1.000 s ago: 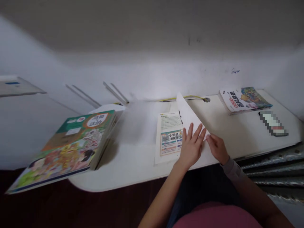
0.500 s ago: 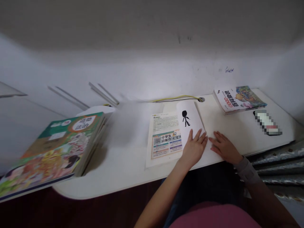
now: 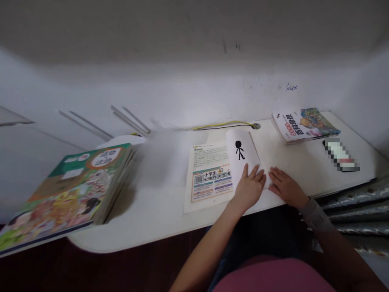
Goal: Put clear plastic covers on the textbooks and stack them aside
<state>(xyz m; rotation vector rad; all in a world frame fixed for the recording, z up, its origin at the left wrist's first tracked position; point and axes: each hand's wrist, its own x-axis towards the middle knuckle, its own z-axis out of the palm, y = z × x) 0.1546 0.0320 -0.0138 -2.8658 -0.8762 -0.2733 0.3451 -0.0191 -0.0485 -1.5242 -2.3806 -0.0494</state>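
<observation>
An open book [image 3: 209, 172] lies on the white desk [image 3: 158, 211] in front of me. Its left page carries printed text and a coloured panel with a QR code. A white page with a small black stick figure [image 3: 244, 152] curves over the right side. My left hand [image 3: 249, 187] rests flat on the lower part of that page, fingers stretched out. Just to its right, my right hand [image 3: 284, 186] lies flat on the desk and page edge, fingers apart. Neither hand grips anything.
A stack of colourful textbooks [image 3: 69, 190] overhangs the desk's left end. Another book stack [image 3: 304, 125] sits at the back right, with a dark flat object [image 3: 340, 154] beside it. A yellow cable [image 3: 225, 125] runs along the wall.
The white page, which stood upright a second ago, has come down to the right. My right hand went from pinching its edge to lying flat; both hands now press it down.
</observation>
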